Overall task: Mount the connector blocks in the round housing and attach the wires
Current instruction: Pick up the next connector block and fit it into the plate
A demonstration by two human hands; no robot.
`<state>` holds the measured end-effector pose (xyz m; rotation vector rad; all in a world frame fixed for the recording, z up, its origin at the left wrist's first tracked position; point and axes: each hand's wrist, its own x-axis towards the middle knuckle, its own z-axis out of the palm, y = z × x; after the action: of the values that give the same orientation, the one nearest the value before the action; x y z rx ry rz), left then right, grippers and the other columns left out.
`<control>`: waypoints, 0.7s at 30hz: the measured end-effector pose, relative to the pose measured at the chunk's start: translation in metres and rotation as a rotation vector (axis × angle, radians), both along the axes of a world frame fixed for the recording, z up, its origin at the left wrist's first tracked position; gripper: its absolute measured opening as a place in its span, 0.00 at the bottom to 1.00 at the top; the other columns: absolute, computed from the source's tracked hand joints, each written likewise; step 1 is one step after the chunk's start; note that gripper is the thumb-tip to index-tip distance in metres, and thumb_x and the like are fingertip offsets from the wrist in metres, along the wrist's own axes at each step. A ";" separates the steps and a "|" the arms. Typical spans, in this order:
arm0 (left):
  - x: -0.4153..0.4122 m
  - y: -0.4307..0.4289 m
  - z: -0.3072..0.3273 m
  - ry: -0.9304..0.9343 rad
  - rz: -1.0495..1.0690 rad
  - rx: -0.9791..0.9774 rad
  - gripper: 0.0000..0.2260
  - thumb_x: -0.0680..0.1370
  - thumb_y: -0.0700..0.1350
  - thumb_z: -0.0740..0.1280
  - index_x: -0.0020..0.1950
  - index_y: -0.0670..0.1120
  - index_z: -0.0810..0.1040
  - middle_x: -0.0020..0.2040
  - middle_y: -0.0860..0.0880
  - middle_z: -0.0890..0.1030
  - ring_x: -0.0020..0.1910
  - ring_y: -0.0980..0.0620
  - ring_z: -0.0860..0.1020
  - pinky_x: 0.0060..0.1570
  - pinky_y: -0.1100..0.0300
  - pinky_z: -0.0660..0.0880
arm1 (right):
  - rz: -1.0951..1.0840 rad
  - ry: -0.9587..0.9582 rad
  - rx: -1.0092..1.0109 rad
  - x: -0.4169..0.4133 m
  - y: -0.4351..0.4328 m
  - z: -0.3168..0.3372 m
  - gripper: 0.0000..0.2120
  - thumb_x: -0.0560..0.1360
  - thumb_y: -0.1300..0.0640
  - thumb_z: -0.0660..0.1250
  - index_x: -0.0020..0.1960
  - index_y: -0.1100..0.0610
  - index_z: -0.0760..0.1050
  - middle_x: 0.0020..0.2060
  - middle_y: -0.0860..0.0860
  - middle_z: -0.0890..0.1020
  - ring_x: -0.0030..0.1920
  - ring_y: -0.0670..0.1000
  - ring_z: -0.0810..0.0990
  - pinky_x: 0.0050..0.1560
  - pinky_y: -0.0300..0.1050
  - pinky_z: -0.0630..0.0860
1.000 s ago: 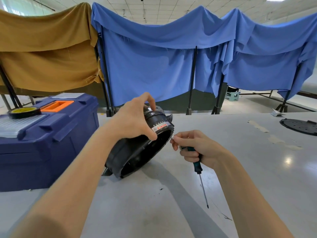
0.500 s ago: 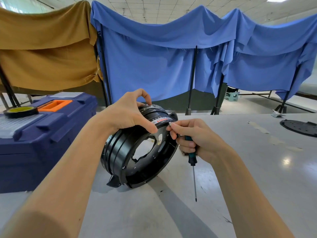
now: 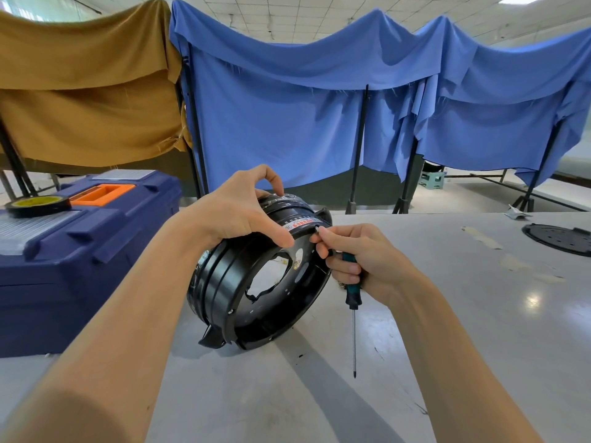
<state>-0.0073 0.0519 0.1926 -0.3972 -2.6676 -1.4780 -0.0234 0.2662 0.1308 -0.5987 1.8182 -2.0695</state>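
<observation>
Between the forearms, the screwdriver (image 3: 351,292) points tip-down toward the table (image 3: 479,282). The lower fingers of the right hand (image 3: 358,260) wrap its handle. That hand's thumb and forefinger pinch a small metal piece against the upper rim of the housing (image 3: 220,282). The housing stands tilted on its lower edge. The left hand (image 3: 236,212) grips its top, thumb on the label. A toolbox (image 3: 80,251) sits near on the left, with tape (image 3: 36,204) on its lid. Open tabletop runs right to a black disc (image 3: 559,238).
</observation>
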 end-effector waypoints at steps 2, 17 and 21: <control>-0.001 0.000 0.000 0.000 0.000 -0.004 0.29 0.59 0.35 0.81 0.51 0.52 0.71 0.42 0.50 0.85 0.36 0.46 0.84 0.30 0.58 0.79 | -0.023 0.016 0.012 0.001 -0.001 0.000 0.12 0.82 0.59 0.62 0.45 0.66 0.77 0.26 0.49 0.76 0.20 0.44 0.63 0.20 0.35 0.62; 0.002 0.000 0.002 -0.026 -0.014 0.021 0.29 0.59 0.32 0.80 0.53 0.49 0.72 0.43 0.42 0.85 0.40 0.38 0.83 0.35 0.48 0.82 | -0.177 0.057 -0.040 0.010 -0.012 -0.007 0.12 0.81 0.60 0.63 0.44 0.66 0.79 0.32 0.56 0.79 0.20 0.46 0.63 0.21 0.37 0.62; 0.001 0.000 0.002 -0.031 -0.016 0.019 0.30 0.58 0.33 0.81 0.53 0.49 0.72 0.44 0.42 0.85 0.40 0.38 0.84 0.36 0.46 0.82 | -0.189 0.057 -0.043 0.009 -0.013 -0.008 0.12 0.81 0.61 0.63 0.44 0.66 0.79 0.32 0.56 0.80 0.20 0.46 0.63 0.21 0.37 0.63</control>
<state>-0.0060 0.0521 0.1949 -0.3987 -2.6785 -1.5250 -0.0146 0.2534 0.1225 -0.5191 1.9334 -2.2391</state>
